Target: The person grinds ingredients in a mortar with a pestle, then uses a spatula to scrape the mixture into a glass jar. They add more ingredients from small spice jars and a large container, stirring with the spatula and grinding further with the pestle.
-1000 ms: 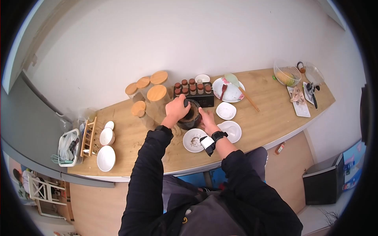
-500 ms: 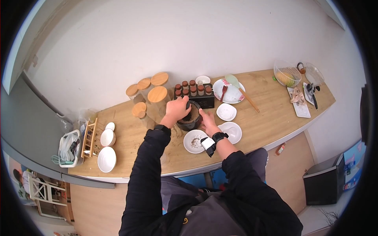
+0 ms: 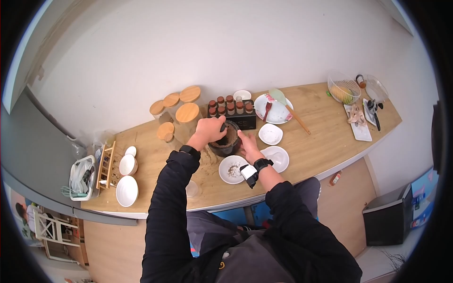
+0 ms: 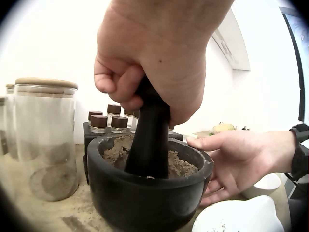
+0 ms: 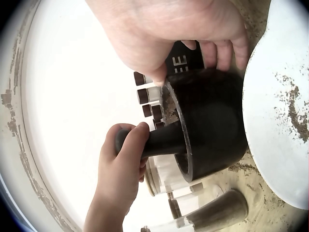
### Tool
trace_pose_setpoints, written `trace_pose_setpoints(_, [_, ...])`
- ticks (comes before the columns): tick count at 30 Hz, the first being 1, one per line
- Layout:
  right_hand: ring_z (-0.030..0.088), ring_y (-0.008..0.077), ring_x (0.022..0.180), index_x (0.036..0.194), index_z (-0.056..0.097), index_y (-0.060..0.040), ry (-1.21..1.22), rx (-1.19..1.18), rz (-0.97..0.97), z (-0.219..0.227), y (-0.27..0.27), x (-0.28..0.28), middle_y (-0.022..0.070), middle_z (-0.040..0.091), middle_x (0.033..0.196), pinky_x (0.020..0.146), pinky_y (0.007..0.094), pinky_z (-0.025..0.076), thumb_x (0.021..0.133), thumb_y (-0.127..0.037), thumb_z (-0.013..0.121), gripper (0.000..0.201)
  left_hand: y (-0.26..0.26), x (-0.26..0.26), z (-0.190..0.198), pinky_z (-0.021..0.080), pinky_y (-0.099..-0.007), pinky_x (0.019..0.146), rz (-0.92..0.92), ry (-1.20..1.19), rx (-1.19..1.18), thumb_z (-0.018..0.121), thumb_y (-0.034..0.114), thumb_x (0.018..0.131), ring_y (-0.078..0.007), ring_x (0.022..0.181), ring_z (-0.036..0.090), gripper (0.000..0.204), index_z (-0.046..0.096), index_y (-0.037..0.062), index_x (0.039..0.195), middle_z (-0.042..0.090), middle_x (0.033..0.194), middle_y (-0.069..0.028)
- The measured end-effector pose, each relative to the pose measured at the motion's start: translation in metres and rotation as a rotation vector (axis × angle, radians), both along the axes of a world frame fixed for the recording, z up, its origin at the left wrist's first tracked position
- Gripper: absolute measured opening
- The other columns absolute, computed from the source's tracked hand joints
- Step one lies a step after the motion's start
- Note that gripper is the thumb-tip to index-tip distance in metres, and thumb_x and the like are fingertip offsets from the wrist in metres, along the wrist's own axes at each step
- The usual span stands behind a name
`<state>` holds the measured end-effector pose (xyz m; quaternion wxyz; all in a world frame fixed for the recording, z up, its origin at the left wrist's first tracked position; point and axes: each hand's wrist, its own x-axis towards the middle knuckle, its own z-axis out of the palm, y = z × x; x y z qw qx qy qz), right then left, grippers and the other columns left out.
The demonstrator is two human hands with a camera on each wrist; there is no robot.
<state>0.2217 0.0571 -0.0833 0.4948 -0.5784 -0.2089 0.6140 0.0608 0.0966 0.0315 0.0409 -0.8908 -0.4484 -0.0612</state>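
A black mortar (image 4: 145, 203) with brown ground powder (image 4: 181, 164) stands on the wooden counter. My left hand (image 4: 154, 58) curls round the black pestle (image 4: 149, 140), whose lower end is down in the powder. At the mortar's right side is my right hand (image 3: 250, 145), its thumb on the rim and its fingers spread along the outer wall, as the right wrist view shows. A white bowl (image 3: 224, 175) with white and brown powder is close in front of the mortar.
Behind the mortar stands a black rack (image 3: 249, 121) of spice jars, with lidded glass jars (image 3: 188, 123) to its left. Right of it are a small white dish (image 3: 271, 134) and a floral plate (image 3: 282, 114). White bowls (image 3: 127, 191) stand at the left.
My left hand and the pestle have shifted slightly left and down in the head view, showing more of the mortar's inside. My right hand stays at the rim.
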Motion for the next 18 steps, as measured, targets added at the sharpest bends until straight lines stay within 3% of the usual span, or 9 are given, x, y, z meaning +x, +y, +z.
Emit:
trace_pose_setpoints(9, [0.031,0.0361,0.132,0.148,0.012,-0.0112,0.015,0.004,-0.001,0.001,-0.001,0.0,0.0174,0.027,0.147,0.102,0.0544,0.028,0.079,-0.049,0.067,0.096,-0.002,0.01,-0.009,0.05,-0.041,0.055,-0.275,0.084,0.281,0.06,0.033,0.081,-0.0287,0.066,0.064,0.025,0.053,0.0103,0.09,0.06,0.079,-0.0114])
trace_pose_setpoints(18, [0.031,0.0357,0.132,0.147,0.013,-0.0115,0.014,-0.002,-0.006,0.004,-0.003,-0.001,0.0174,0.027,0.147,0.103,0.0532,0.029,0.079,-0.049,0.067,0.095,-0.004,0.01,-0.009,0.051,-0.0435,0.061,0.131,-0.055,0.09,0.059,0.036,0.081,-0.0308,0.072,0.065,0.031,0.052,0.0095,0.095,0.064,0.082,-0.0138])
